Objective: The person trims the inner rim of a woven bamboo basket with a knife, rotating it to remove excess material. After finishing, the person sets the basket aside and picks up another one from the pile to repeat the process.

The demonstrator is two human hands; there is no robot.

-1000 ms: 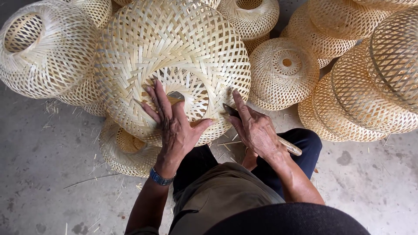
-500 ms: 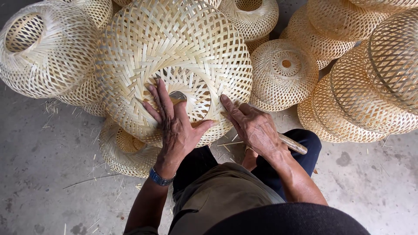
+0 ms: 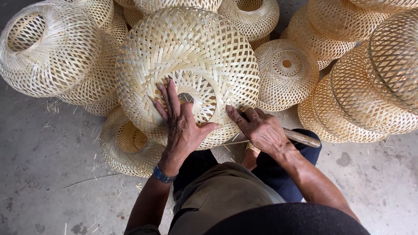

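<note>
**Two hands at the rim of a woven bamboo shade**

A large woven bamboo shade rests tilted against the person's lap, its round opening facing the camera, in the middle of the view. The left hand lies flat on the weave at the lower edge of that opening, fingers spread and stretched upward, thumb out to the right along the rim; it pinches nothing, only presses on the strips. A blue wristband sits on that wrist.

The right hand is just beside the shade's lower right edge, its fingers curled round a wooden-handled tool whose handle sticks out to the right over the knee. The index finger points left toward the rim and touches the weave there. The tool's working end is hidden under the fingers, so its shape cannot be told.

Around the shade lie many like it: a big rounded shade at upper left, a smaller shade just to the right, touching the central one, a stack of shades far right, and another shade lying half under the central piece at lower left. All stand on a grey concrete floor strewn with thin bamboo slivers
</note>
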